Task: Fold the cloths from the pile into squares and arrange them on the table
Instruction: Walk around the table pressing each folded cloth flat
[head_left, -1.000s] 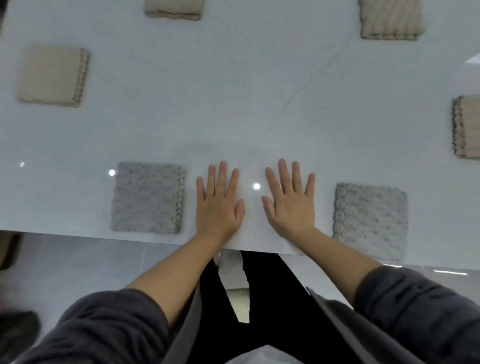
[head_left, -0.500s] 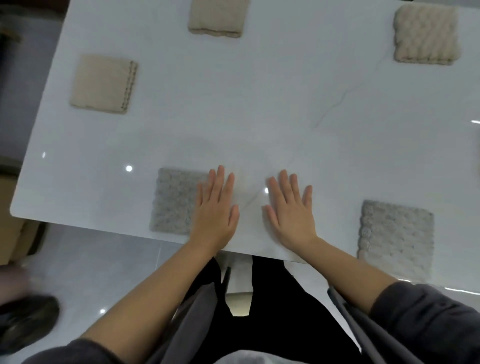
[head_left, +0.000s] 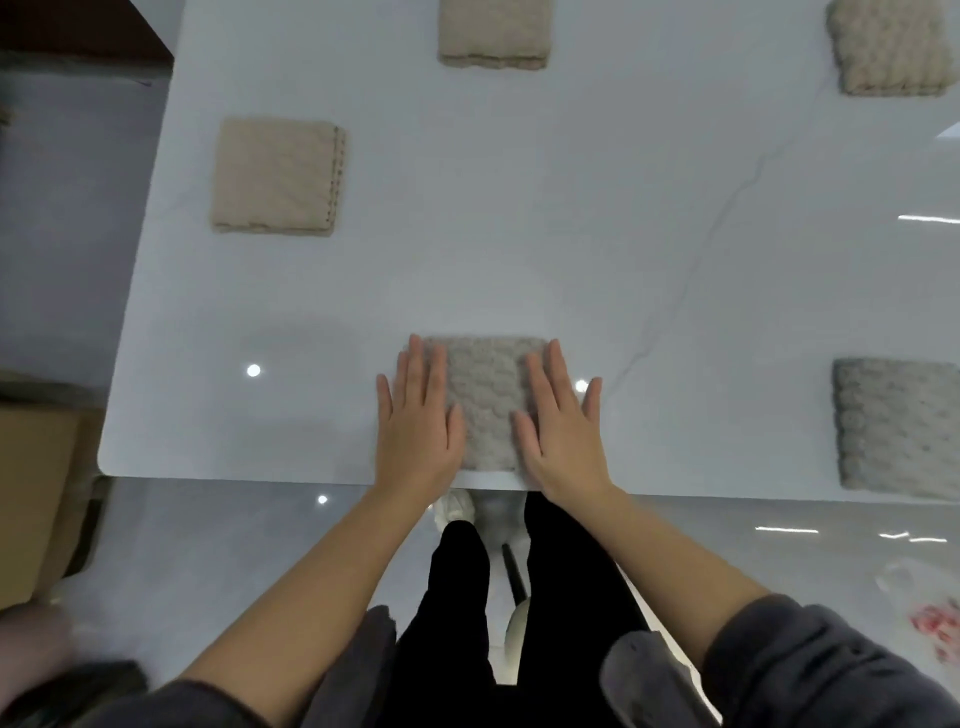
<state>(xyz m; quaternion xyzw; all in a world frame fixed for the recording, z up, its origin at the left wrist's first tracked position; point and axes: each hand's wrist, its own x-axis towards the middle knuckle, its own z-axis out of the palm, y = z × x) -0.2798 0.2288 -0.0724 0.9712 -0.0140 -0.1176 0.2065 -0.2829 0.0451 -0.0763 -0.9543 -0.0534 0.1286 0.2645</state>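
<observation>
White, glossy and faintly veined, the table (head_left: 519, 249) fills the view, with pale floor below its near edge and a cardboard box (head_left: 31, 493) off its near-left corner. The grey cloth (head_left: 483, 400) lies folded at the near edge, left of the middle and just short of the edge itself. Both hands rest on it with fingers straight and flat, gripping nothing. The left hand (head_left: 415, 421) covers its left side and the right hand (head_left: 563, 426) its right, and the outer fingers of each spill onto bare table.

This looks like the final pressing and squaring of the piece. The palms should bear straight down, then stroke outward from the centre so the layers settle without sliding. A sideways shove on so slick a top would likely skate the whole square. A last nudge can line it up with the second grey square (head_left: 896, 423) further right along the same edge.

The cloth sits with its sides parallel to the table edges. It is so nearly square that no long axis shows, and its bumpy rows seem to run left to right. Which side holds the fold is hidden under the hands. Farther off lie the left beige square (head_left: 278, 176), the centre beige square (head_left: 493, 34) and the cream square (head_left: 891, 47).
</observation>
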